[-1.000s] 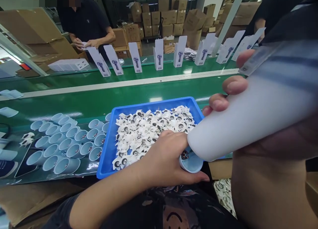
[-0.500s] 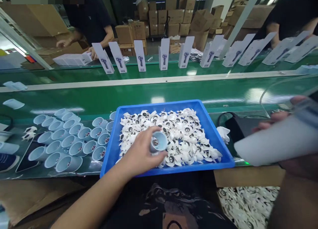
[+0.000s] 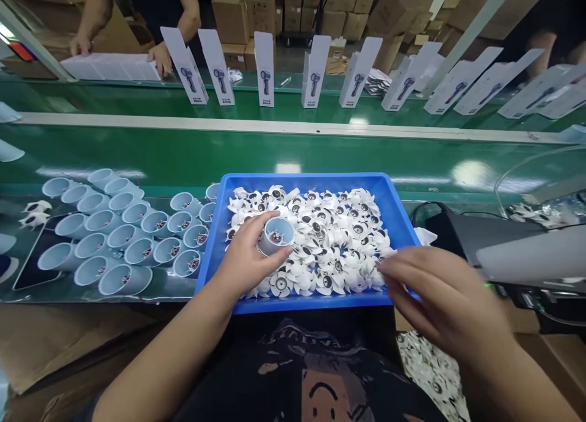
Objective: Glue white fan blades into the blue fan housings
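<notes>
My left hand grips a pale blue cup-shaped housing with its mouth up, held over the left part of a blue tray. The tray is heaped with several white fan impellers. My right hand hovers with fingers spread at the tray's near right corner, its fingertips just over the nearest impellers, holding nothing. A white cylindrical tool lies on a black device at the right.
Several pale blue housings lie in rows left of the tray. White product boxes stand along the green conveyor. Another person's hands work on white boxes at the far side. More impellers fill a bin below right.
My right hand has let go of the white tool, which now rests at the right, and has come empty to the tray. My left hand has carried the housing left and up.
</notes>
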Tool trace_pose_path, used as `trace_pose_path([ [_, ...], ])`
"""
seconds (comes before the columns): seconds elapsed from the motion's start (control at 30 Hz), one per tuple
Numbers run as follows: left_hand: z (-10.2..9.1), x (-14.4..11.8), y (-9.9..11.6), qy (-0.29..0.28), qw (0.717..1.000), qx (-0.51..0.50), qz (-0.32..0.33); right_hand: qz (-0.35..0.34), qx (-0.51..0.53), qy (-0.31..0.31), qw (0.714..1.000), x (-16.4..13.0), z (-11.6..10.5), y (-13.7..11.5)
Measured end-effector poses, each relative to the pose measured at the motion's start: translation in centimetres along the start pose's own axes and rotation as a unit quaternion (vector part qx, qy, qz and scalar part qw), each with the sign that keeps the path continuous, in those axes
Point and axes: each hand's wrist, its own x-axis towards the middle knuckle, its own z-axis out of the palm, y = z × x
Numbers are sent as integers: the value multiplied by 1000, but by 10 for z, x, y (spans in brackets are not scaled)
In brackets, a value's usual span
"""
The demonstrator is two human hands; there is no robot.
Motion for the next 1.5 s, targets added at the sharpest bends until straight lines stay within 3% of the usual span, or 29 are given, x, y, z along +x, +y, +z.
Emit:
trace_pose_path([
  [0.17, 0, -7, 0, -19, 998, -15, 49, -4, -74, -213, 974, 30, 47, 18],
  [0.33, 1, -12, 1, -42, 997, -58, 34, 0, -75, -269, 960, 35, 58, 20],
  [0.43, 1, -13, 1, -55, 996, -62, 25, 35, -17, -246, 968, 37, 49, 19],
  [0.53, 2, -13, 0, -56, 997, -32, 35, 93, 105, -194, 971, 41, 37, 13],
  [0.67, 7, -11, 6, -47, 988, 28, 142, 141, 293, -125, 937, 50, 35, -6],
  [0.77, 11, -11, 17, -37, 977, 64, 199, 152, 361, -87, 916, 56, 36, -25],
  [0.83, 12, -13, 24, -30, 973, 87, 212, 143, 351, -59, 924, 60, 33, -37],
  [0.97, 13, -17, 34, -12, 967, 119, 226, 68, 205, -21, 976, 64, 21, -53],
  [1.03, 13, -18, 36, -9, 964, 127, 232, 44, 153, -19, 987, 66, 19, -57],
  [1.17, 16, -20, 37, 22, 958, 115, 261, 34, 106, -1, 994, 69, 23, -61],
  [1.3, 19, -21, 38, 61, 951, 92, 288, 41, 131, -5, 990, 73, 28, -61],
  [1.4, 17, -21, 37, 64, 954, 89, 278, 35, 153, 11, 988, 70, 25, -56],
  [1.5, 12, -19, 33, 61, 962, 99, 246, 27, 194, -12, 981, 60, 17, -51],
])
